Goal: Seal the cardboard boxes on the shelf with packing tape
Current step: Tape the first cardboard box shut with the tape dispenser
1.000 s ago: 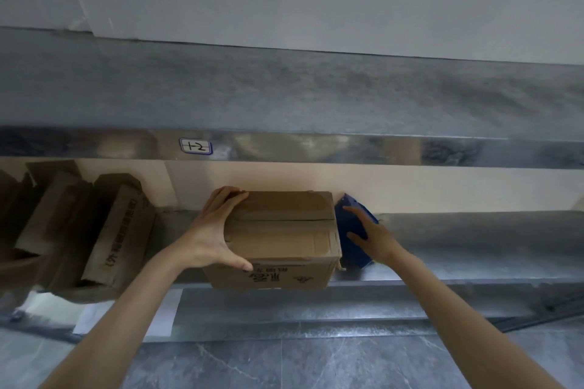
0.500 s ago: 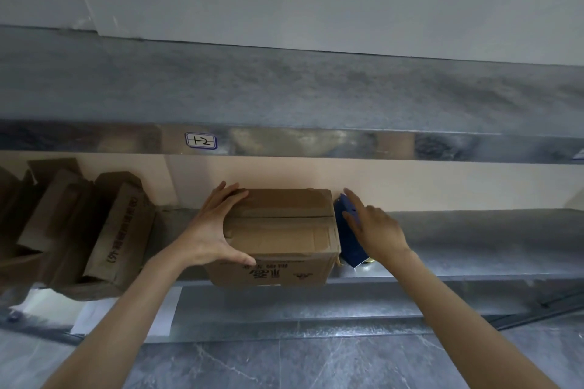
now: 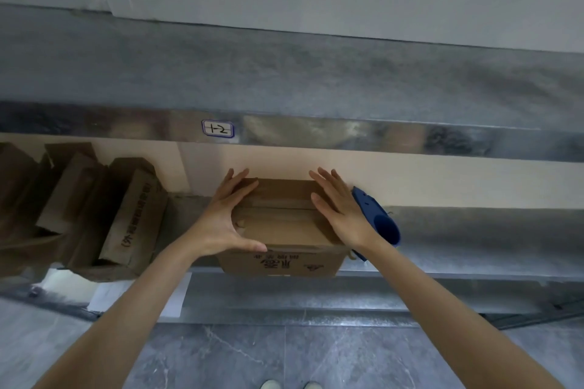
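Left hand (image 3: 225, 224), right hand (image 3: 339, 215) flat on cardboard box (image 3: 284, 230) flaps, fingers straight; blue tape dispenser (image 3: 377, 221) beside

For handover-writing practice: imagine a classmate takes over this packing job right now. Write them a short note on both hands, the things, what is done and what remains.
Left hand: open, flat on top of the brown cardboard box, left side.
Right hand: open, flat on its right side.
Blue plastic tape dispenser: on the grey metal shelf right of the box, not held.
Done: flaps folded shut.
Left: no tape shows on the seam; take the dispenser and tape it.
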A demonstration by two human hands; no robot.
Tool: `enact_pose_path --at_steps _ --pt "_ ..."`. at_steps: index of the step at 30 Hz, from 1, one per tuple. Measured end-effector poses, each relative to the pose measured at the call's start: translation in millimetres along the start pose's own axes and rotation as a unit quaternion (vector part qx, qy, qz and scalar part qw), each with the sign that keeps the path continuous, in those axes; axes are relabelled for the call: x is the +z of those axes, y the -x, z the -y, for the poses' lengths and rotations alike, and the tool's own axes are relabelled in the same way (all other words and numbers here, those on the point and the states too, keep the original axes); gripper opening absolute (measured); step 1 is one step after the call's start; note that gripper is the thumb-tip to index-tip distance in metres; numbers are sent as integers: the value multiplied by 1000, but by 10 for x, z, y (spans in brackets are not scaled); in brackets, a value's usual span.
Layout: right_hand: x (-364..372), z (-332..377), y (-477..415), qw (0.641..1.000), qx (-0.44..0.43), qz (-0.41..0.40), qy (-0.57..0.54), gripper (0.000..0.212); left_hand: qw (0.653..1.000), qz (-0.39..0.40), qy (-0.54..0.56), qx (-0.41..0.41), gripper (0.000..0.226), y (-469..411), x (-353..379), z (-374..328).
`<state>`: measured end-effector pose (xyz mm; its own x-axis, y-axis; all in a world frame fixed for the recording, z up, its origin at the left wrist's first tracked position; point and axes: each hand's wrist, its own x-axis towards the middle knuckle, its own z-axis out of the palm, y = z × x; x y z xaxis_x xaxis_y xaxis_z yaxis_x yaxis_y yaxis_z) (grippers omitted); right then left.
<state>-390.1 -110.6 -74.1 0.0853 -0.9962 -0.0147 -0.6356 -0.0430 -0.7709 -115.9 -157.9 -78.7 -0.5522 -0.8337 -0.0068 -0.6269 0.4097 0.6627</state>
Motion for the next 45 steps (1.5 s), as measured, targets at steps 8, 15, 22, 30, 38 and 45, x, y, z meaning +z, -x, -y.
enact_pose_path --at_steps 8,15,22,30,38,45 --pt "-52 33 43 940 -148 48 305 59 958 -7 -247 144 109 24 -10 41" --pt "-108 20 -33 916 -200 164 308 60 957 32 -249 143 97 13 -17 41" --pt "-128 39 -60 906 -192 186 327 60 956 37 -255 140 97 10 -37 36" --pt "-123 44 -67 900 -192 199 337 58 957 41 -239 159 90 3 -36 40" --pt "-68 8 10 947 -158 79 267 59 977 -34 -158 136 90 16 44 65" --pt "-12 -39 75 996 -56 -18 -62 54 989 -127 53 52 85 25 164 13"
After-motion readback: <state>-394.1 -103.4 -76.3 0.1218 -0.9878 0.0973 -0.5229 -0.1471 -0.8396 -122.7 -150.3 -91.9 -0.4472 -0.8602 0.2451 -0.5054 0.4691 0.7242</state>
